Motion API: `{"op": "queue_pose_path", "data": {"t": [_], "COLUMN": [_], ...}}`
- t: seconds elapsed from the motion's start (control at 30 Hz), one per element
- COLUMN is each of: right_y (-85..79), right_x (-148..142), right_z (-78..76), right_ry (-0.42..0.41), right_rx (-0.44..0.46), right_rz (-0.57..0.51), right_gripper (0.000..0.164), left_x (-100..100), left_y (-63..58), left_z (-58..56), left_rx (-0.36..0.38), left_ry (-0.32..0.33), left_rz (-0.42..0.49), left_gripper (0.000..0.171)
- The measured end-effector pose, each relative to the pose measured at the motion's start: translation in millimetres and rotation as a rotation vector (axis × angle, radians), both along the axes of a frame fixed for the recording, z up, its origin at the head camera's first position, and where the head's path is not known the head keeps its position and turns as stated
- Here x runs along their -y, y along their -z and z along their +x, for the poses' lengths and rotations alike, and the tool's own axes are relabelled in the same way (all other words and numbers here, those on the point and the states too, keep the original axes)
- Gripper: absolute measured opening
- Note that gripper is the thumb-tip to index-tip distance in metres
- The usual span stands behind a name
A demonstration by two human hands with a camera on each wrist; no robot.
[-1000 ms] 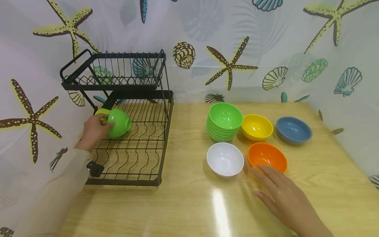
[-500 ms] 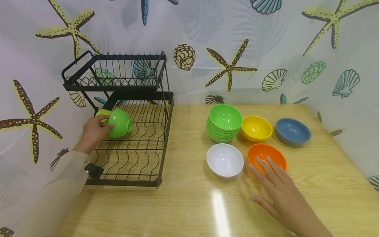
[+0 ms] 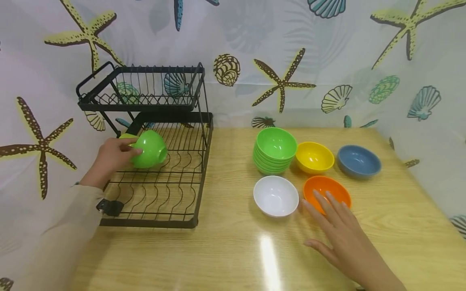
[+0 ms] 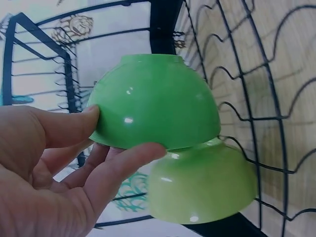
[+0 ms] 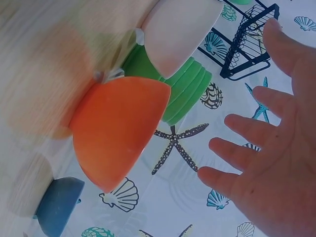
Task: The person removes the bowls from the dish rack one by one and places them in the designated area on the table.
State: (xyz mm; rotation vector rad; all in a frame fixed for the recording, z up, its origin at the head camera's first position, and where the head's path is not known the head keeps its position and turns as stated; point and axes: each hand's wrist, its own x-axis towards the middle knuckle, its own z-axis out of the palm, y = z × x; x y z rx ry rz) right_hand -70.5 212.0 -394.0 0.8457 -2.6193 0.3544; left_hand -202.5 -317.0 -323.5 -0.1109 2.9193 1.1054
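Note:
My left hand pinches the rim of a green bowl in the lower level of the black dish rack. That bowl is tipped on its side, its foot facing right. In the left wrist view, fingers and thumb are at its rim, and a yellow-green bowl sits right against it. The head view shows only a sliver of this second bowl, behind my fingers. Over the front of an orange bowl, my right hand hovers with fingers spread, holding nothing.
A stack of green bowls stands right of the rack, with a white bowl in front. Farther right are a yellow bowl and a blue bowl. The rack's upper basket overhangs the back of its lower level.
The green bowl has shifted slightly right and turned so its foot shows more, my left hand moving with it. My right hand has spread its fingers over the orange bowl.

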Motion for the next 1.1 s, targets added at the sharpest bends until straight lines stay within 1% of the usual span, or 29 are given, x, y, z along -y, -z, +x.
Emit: {"op": "queue_pose_path", "data": {"t": [0.1, 0.23, 0.33, 0.43, 0.6, 0.77, 0.83, 0.93, 1.0, 1.1], "right_y": [0.9, 2.9, 4.0, 4.8, 4.5, 2.7, 1.9, 0.4, -0.9, -3.6], "right_x": [-0.4, -1.5, -2.2, -2.8, -2.7, 0.1, 1.7, 3.9, 5.6, 8.4], "right_z": [-0.2, -0.2, -0.2, -0.4, -2.1, -6.0, -8.2, -11.3, -12.7, -14.5], "right_ry": [0.002, 0.009, 0.017, 0.020, 0.009, -0.012, -0.022, -0.046, -0.067, -0.110], "right_rx": [-0.005, 0.003, 0.011, 0.015, 0.008, -0.015, -0.034, -0.066, -0.080, -0.090], "right_rz": [-0.006, -0.012, -0.012, -0.009, -0.006, -0.013, -0.018, -0.036, -0.059, -0.101], "right_gripper": [0.076, 0.079, 0.079, 0.079, 0.078, 0.077, 0.076, 0.075, 0.074, 0.072], "left_x": [-5.8, -15.0, -21.0, -26.2, -38.4, -58.4, -67.5, -79.8, -87.0, -96.9], "left_y": [-3.5, -8.2, -10.7, -12.0, -17.9, -26.0, -27.6, -27.1, -25.7, -23.4], "left_z": [4.4, 11.5, 15.5, 20.0, 32.1, 48.3, 54.7, 63.3, 68.6, 76.2], "left_rx": [-0.022, -0.041, -0.059, -0.114, -0.172, -0.211, -0.247, -0.334, -0.424, -0.530], "left_ry": [0.036, 0.052, 0.057, 0.081, 0.125, 0.183, 0.227, 0.317, 0.396, 0.502], "left_rz": [-0.048, -0.097, -0.101, -0.135, -0.158, -0.139, -0.117, -0.089, -0.108, -0.154], "left_gripper": [0.055, 0.053, 0.051, 0.048, 0.044, 0.038, 0.037, 0.037, 0.038, 0.040]}}
